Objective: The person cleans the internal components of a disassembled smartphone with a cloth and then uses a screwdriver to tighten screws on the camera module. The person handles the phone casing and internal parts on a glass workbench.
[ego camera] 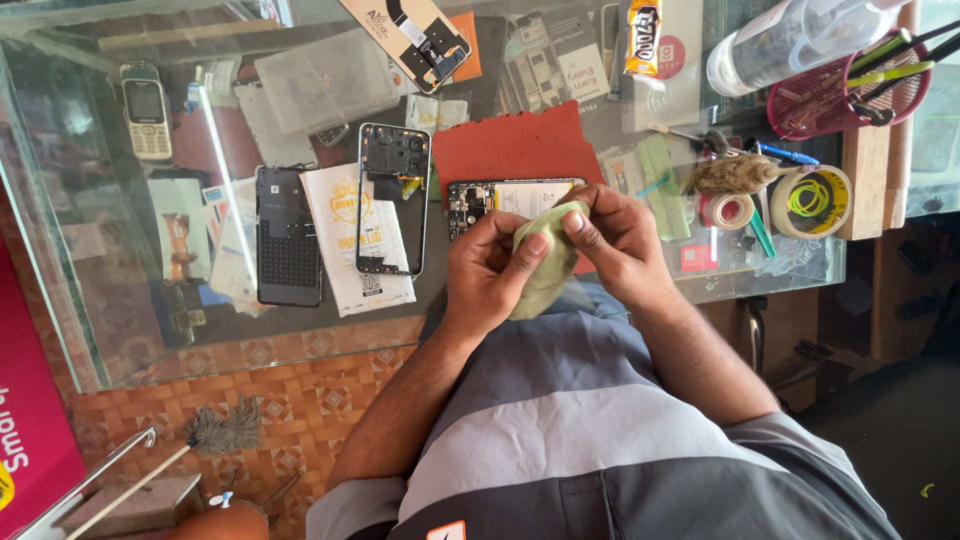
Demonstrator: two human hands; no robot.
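A pale green cloth [545, 262] is pinched between both hands above the edge of the glass desk [120, 330].

The left hand [490, 275] is closed on the cloth from below and the right hand [615, 240] is pressing it from above with thumb and fingertips, so both hands are pressed together around it. An opened phone [510, 198] with bare circuit board is lying just behind the hands, on a red mat [515, 145], partly hidden by them. A phone frame [392, 198] and a black back cover [288, 235] are placed to the side, on the desk. It is judged that the opened phone could be knocked by the hands, or lint could be left on its board, because it lies so near.
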